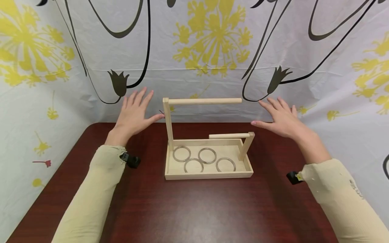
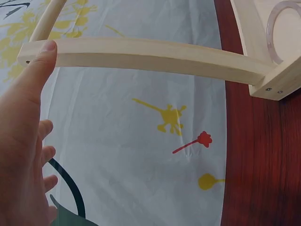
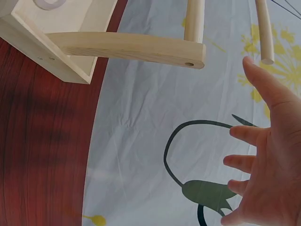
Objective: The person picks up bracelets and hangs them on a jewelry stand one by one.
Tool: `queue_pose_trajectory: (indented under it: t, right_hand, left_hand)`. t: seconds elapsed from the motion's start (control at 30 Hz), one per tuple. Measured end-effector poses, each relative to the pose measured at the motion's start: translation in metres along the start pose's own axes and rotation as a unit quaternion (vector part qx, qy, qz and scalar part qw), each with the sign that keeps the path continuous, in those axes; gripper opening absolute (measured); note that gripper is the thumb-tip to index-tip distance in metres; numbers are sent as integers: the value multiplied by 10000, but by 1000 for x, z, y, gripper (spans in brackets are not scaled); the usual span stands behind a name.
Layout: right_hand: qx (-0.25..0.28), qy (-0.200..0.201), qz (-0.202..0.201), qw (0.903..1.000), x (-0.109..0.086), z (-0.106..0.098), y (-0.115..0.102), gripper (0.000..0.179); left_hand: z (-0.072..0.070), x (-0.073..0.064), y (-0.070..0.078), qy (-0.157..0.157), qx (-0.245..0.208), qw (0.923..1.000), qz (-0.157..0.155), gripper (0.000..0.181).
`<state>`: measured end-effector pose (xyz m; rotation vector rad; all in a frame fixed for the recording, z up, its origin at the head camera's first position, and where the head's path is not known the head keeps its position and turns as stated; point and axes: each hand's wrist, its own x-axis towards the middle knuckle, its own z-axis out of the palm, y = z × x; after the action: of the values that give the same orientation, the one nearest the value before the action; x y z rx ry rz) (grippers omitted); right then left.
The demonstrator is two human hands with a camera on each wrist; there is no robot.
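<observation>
A pale wooden tray sits on the table with several clear rings lying flat inside. From its left end rises a tall post bearing a long dowel that points right; a shorter post at the right end carries a short dowel pointing left. My left hand is raised beside the tall post, fingers spread, thumb tip close to it; the left wrist view shows the thumb overlapping the post's top. To the right of the tray my right hand hovers with fingers apart, holding nothing.
The dark red wooden table extends around the tray. Behind it and along both sides hangs a white curtain with yellow and dark plant prints. A small black device is strapped at the left wrist, another at the right.
</observation>
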<state>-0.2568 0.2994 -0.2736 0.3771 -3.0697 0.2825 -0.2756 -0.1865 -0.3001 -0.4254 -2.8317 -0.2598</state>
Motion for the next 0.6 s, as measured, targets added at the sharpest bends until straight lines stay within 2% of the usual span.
queue_pose_trajectory:
  t: [0.37, 0.6]
  right_hand:
    - [259, 98, -302, 9992, -4, 0, -1, 88]
    - [265, 195, -560, 9979, -6, -1, -4, 69]
  left_hand:
    - [-2, 5, 9, 79, -156, 9998, 126, 94]
    - [-5, 5, 16, 23, -266, 9995, 190, 93]
